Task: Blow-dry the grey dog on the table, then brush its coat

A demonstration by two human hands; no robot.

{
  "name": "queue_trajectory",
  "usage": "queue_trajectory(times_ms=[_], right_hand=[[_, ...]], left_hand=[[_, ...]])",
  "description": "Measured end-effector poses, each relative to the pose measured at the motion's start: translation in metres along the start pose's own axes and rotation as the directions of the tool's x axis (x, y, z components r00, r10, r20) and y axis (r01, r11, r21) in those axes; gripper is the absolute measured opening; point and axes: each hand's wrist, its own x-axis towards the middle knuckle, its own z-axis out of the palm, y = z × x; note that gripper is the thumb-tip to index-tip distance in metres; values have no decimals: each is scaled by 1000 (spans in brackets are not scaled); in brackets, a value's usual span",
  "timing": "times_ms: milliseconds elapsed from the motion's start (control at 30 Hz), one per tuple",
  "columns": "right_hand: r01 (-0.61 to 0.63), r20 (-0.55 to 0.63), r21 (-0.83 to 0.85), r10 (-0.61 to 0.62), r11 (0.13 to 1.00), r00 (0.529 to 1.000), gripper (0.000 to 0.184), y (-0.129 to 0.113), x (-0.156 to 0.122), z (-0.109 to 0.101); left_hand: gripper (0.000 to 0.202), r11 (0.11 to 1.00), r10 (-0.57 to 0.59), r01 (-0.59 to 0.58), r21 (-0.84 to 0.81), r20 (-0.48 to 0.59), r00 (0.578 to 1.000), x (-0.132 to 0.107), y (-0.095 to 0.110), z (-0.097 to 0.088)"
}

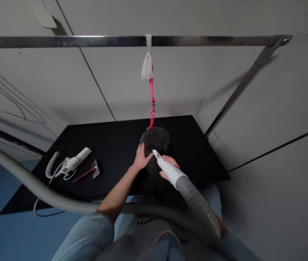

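Note:
A dark grey furry animal (157, 136) is at the near middle of the black table (115, 137); whether it is a cat or a small dog I cannot tell. My left hand (141, 158) lies on its left side, thumb apart from the fingers. Wrapped in my right hand (171, 161) is the white nozzle (167, 168) of a ribbed grey hose (194, 195). The nozzle's tip points at the fur, close by my left thumb. A pink leash (151, 90) runs from the animal up to a metal bar (110, 41), tied there with white cloth (147, 65).
On the table's left lie a white handheld device (74, 162) with a coiled cord and a tool with a red handle (84, 174). The hose passes across my lap and up to the left. A slanted metal post (238, 87) stands at the right, against a pale wall (175, 79).

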Motion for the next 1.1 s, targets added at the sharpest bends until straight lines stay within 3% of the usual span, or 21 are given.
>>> queue_trajectory(times_ms=[100, 167, 233, 300, 367, 467, 600, 700, 800, 967, 1100], right_hand=[[-108, -16, 108, 111, 988, 994, 45, -8, 7, -26], [-185, -98, 148, 201, 972, 975, 43, -12, 10, -41], [-219, -224, 119, 241, 969, 944, 41, -17, 13, -51], [-241, -288, 72, 252, 968, 924, 40, -24, 14, -57], [-261, -290, 28, 258, 965, 922, 38, -29, 14, -62], [-297, -275, -1, 285, 955, 918, 38, -26, 9, -69], [-338, -346, 117, 357, 934, 868, 44, -2, 3, -71], [-391, -350, 231, 451, 891, 821, 45, 12, 8, -62], [-408, -400, 289, 497, 866, 770, 47, 16, 19, -56], [-449, -400, 307, 542, 839, 739, 47, 15, 29, -59], [-447, -380, 227, 502, 865, 777, 47, 18, 19, -62]], left_hand=[[93, 974, 70, -82, 209, 65, 995, 7, 31, -2], [68, 907, 223, -279, 315, 202, 954, 21, 53, 5], [40, 799, 375, -510, 319, 400, 836, 37, 73, 20], [31, 712, 435, -649, 268, 557, 708, 48, 87, 37], [30, 679, 449, -697, 230, 621, 643, 50, 92, 50], [30, 696, 508, -696, 177, 563, 651, 39, 79, 54], [24, 775, 535, -621, 118, 400, 744, 18, 46, 41], [27, 810, 495, -571, 132, 369, 787, 12, 32, 37], [42, 813, 459, -552, 186, 379, 804, 18, 31, 43], [45, 780, 458, -592, 203, 458, 762, 27, 32, 49], [49, 732, 495, -663, 155, 548, 674, 27, 28, 42]])
